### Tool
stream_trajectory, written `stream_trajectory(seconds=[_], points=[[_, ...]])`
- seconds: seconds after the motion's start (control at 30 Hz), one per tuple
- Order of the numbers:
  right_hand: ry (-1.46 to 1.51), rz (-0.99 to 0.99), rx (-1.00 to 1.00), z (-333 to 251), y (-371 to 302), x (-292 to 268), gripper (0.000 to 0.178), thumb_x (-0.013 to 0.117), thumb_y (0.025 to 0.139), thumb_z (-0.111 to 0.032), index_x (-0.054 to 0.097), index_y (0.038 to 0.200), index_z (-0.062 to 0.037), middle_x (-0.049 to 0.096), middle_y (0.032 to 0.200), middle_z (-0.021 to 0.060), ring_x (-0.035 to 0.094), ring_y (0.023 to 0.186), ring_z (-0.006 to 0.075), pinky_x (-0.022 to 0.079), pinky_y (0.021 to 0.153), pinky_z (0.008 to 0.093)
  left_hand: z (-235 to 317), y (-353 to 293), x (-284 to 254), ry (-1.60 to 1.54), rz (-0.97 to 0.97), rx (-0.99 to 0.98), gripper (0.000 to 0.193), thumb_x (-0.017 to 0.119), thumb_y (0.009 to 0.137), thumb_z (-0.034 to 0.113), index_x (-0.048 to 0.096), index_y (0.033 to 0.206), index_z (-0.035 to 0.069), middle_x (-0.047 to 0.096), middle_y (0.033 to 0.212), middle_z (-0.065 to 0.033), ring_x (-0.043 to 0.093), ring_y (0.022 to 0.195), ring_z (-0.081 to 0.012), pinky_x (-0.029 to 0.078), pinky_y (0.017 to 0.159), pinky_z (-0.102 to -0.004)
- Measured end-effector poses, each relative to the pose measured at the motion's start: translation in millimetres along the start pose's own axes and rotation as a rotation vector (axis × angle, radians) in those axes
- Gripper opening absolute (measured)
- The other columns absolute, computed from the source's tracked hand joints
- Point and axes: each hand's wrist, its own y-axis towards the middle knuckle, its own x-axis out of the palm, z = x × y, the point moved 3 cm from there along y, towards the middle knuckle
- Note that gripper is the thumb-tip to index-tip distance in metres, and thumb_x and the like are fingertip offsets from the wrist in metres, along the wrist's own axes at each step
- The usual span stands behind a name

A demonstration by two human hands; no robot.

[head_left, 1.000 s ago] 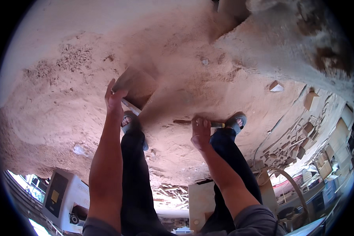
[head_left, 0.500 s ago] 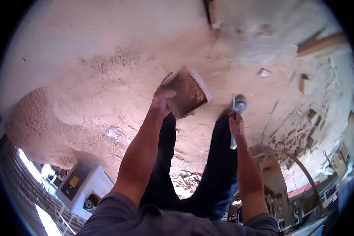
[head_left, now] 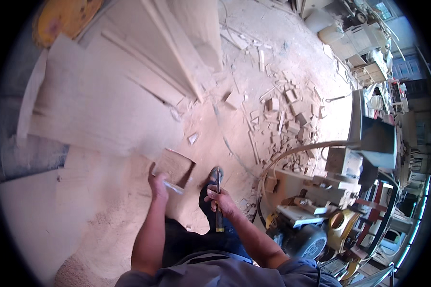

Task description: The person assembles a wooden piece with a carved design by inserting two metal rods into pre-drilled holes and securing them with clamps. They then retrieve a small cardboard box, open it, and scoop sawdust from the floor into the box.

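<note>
My left hand (head_left: 158,185) grips a near edge of an open wooden box (head_left: 179,187), whose inside is the colour of sawdust. Motion smears the box, so I cannot tell how much is in it. To its right, my right hand (head_left: 217,197) is closed around a slim chisel-like tool (head_left: 219,221). The tool's thin metal end points away from me, and its dark handle with a yellowish butt comes out toward my body. My shod foot (head_left: 217,173) shows just beyond this hand.
Large pale boards (head_left: 96,95) lean at the left. Wood offcuts (head_left: 292,119) lie scattered on the dusty floor ahead right. A machine with a grey motor (head_left: 309,241) and a curved hose (head_left: 292,152) stands close on my right. Sawdust (head_left: 96,244) is heaped at the lower left.
My view has swung to the right, bringing the machine and offcuts nearer the middle. Both hands keep their holds; the box has tilted differently and the hands are closer together.
</note>
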Motion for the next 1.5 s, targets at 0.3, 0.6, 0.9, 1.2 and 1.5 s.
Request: stream_trajectory(seconds=[0.3, 0.6, 0.9, 1.2, 1.5], points=[[-0.307, 0.273, -0.436, -268, 16, -1, 0.022, 0.068, 0.083, -0.012, 0.065, 0.101, 0.0003, 0.063, 0.072, 0.0055, 0.057, 0.058, 0.0114, 0.044, 0.048, 0.0275, 54, -27, 224, 0.197, -0.282, 0.105, 0.068, 0.072, 0.086, 0.024, 0.044, 0.141, -0.004, 0.051, 0.134, -0.0189, 0.051, 0.124, -0.0265, 0.040, 0.106, -0.0379], [-0.686, 0.361, -0.439, -490, 62, -66, 0.035, 0.062, 0.081, -0.014, 0.063, 0.112, 0.0028, 0.065, 0.075, 0.0080, 0.059, 0.064, 0.0151, 0.048, 0.056, 0.0337, 173, 72, 416, 0.185, -0.664, -0.162, 0.084, 0.079, 0.073, 0.020, 0.042, 0.146, -0.002, 0.059, 0.120, -0.0122, 0.057, 0.110, -0.0199, 0.046, 0.094, -0.0315], [0.199, 0.350, -0.192, -574, 71, -208, 0.036, 0.049, 0.095, -0.015, 0.052, 0.129, -0.0010, 0.062, 0.080, 0.0120, 0.061, 0.064, 0.0224, 0.049, 0.055, 0.0334, 241, 154, 575, 0.145, -0.389, -0.208, 0.095, 0.075, 0.075, 0.016, 0.025, 0.154, -0.004, 0.054, 0.113, -0.0114, 0.057, 0.106, -0.0224, 0.047, 0.094, -0.0381], [0.294, 0.626, -0.109, -723, 193, -393, 0.021, 0.053, 0.089, -0.014, 0.062, 0.104, -0.0021, 0.059, 0.074, 0.0092, 0.058, 0.060, 0.0253, 0.049, 0.053, 0.0370, 273, 282, 756, -0.067, -0.273, -0.139, 0.092, 0.067, 0.082, 0.013, 0.015, 0.157, -0.001, 0.056, 0.123, -0.0146, 0.057, 0.109, -0.0257, 0.044, 0.100, -0.0473], [-0.233, 0.219, -0.265, -1086, 251, -228, 0.029, 0.055, 0.099, -0.023, 0.066, 0.109, 0.0018, 0.061, 0.071, 0.0068, 0.059, 0.057, 0.0149, 0.048, 0.051, 0.0284, 424, 386, 905, -0.088, -0.172, 0.107, 0.085, 0.064, 0.083, 0.004, 0.021, 0.155, -0.005, 0.059, 0.115, -0.0113, 0.059, 0.104, -0.0203, 0.046, 0.095, -0.0339]])
